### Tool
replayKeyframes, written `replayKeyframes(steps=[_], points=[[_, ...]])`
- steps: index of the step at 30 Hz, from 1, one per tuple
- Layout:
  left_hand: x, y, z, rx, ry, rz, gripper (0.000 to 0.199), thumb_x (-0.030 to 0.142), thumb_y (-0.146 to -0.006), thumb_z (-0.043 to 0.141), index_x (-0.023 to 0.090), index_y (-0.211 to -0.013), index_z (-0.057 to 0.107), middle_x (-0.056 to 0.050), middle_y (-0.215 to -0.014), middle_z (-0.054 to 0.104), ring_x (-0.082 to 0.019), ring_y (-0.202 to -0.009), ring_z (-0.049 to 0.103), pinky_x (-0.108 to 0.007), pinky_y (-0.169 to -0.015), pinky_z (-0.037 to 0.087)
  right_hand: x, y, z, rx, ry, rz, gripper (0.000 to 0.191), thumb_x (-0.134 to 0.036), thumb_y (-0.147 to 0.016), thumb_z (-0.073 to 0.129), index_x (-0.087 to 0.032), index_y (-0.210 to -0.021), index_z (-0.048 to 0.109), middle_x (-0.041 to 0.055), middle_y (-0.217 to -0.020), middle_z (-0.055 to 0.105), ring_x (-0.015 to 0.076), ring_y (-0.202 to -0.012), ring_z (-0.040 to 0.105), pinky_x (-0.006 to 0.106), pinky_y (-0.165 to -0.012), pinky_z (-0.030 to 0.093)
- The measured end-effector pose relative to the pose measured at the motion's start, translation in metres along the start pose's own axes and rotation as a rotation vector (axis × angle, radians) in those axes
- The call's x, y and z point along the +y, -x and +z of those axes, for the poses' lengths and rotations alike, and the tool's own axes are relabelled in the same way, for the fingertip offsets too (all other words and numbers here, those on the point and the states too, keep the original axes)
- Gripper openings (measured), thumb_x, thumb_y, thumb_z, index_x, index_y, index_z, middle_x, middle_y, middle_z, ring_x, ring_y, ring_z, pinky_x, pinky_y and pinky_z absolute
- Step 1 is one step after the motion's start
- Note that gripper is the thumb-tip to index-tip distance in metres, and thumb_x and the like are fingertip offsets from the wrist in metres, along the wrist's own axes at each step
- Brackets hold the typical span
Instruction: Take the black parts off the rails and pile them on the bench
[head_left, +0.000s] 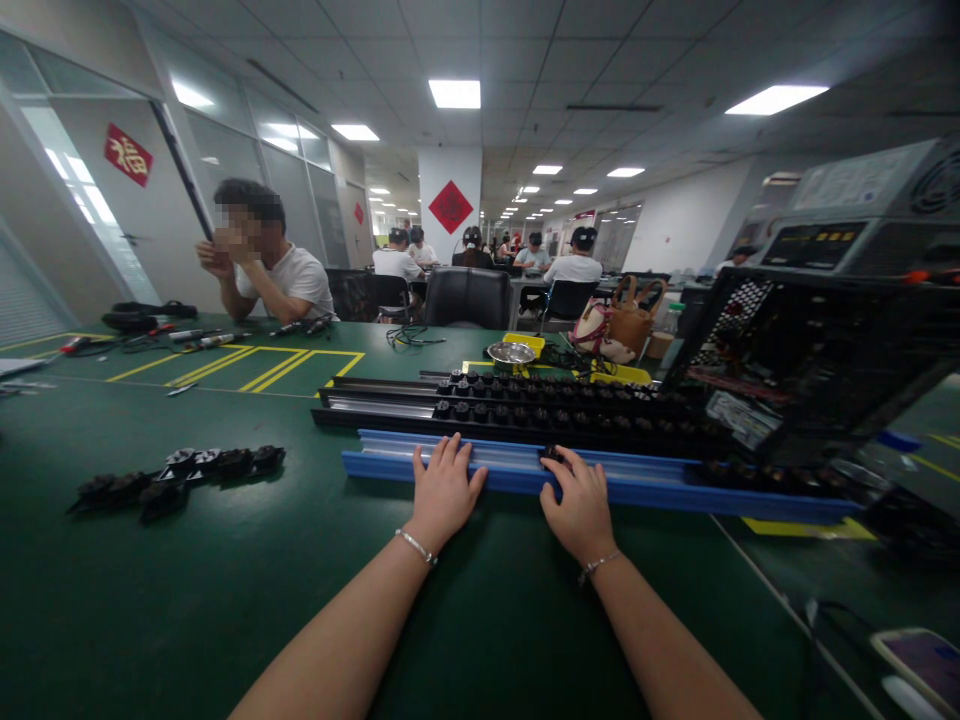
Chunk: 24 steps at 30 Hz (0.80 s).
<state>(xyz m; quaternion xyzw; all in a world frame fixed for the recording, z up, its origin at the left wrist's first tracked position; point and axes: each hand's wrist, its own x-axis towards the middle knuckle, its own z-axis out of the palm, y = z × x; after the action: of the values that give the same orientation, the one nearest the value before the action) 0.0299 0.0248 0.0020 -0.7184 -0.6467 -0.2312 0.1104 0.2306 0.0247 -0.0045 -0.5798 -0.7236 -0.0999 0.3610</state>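
A long blue channel rail (652, 490) lies across the green table in front of me. Fingers spread, my left hand (446, 490) rests on its left part and holds nothing. My right hand (579, 505) has its fingers bent round a small black part (552, 455) inside the channel; the fingers partly cover it. Farther along to the right, a row of similar dark parts (765, 478) sits in the same rail. Behind it lie black rails (375, 410) filled with round black pieces (510, 414).
Loose black parts (232, 462) lie at left. An opened computer case (810, 350) stands at right, a phone (919, 665) near the right front. Beyond the rails are a metal bowl (511, 352) and yellow trays (621, 374). A person (292, 275) sits across the table, near scattered tools (214, 340).
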Motion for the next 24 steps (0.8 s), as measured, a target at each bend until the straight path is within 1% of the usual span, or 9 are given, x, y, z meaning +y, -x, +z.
replayKeyframes(steps=[5, 10, 15, 24], points=[[0.0008, -0.0004, -0.0013, -0.008, -0.008, -0.010, 0.050, 0.050, -0.091, 0.028, 0.024, -0.126, 0.053, -0.008, -0.140, 0.046, -0.026, -0.131, 0.036, -0.057, -0.109, 0.018, -0.0011, -0.0005, -0.0011, -0.024, -0.012, -0.025, 0.035, -0.020, -0.078, 0.044, -0.019, -0.106, 0.064, 0.0107, -0.125, 0.055, 0.0245, -0.108, 0.053, 0.056, -0.105, 0.024], [0.0013, -0.0008, -0.0024, -0.021, -0.014, -0.015, 0.049, 0.049, -0.091, 0.030, 0.024, -0.127, 0.053, -0.008, -0.141, 0.045, -0.026, -0.132, 0.035, -0.056, -0.109, 0.017, -0.0003, -0.0003, -0.0003, -0.034, -0.019, -0.037, 0.038, -0.019, -0.077, 0.044, -0.020, -0.111, 0.061, 0.0099, -0.126, 0.056, 0.0245, -0.111, 0.052, 0.055, -0.106, 0.024], [0.0003, -0.0007, -0.0014, -0.004, -0.003, -0.004, 0.050, 0.050, -0.091, 0.028, 0.025, -0.126, 0.053, -0.007, -0.140, 0.046, -0.027, -0.131, 0.036, -0.057, -0.109, 0.018, -0.0010, 0.0000, -0.0005, -0.065, -0.029, -0.060, 0.041, -0.019, -0.077, 0.044, -0.020, -0.116, 0.057, 0.0099, -0.128, 0.055, 0.0247, -0.116, 0.050, 0.055, -0.107, 0.024], [-0.0005, -0.0004, 0.0006, 0.003, 0.003, -0.002, 0.050, 0.050, -0.091, 0.027, 0.024, -0.126, 0.052, -0.007, -0.140, 0.046, -0.026, -0.131, 0.036, -0.058, -0.109, 0.017, -0.0043, 0.0004, -0.0026, -0.113, -0.057, -0.091, 0.043, -0.017, -0.078, 0.042, -0.017, -0.119, 0.055, 0.0107, -0.132, 0.052, 0.0241, -0.117, 0.050, 0.052, -0.108, 0.024]])
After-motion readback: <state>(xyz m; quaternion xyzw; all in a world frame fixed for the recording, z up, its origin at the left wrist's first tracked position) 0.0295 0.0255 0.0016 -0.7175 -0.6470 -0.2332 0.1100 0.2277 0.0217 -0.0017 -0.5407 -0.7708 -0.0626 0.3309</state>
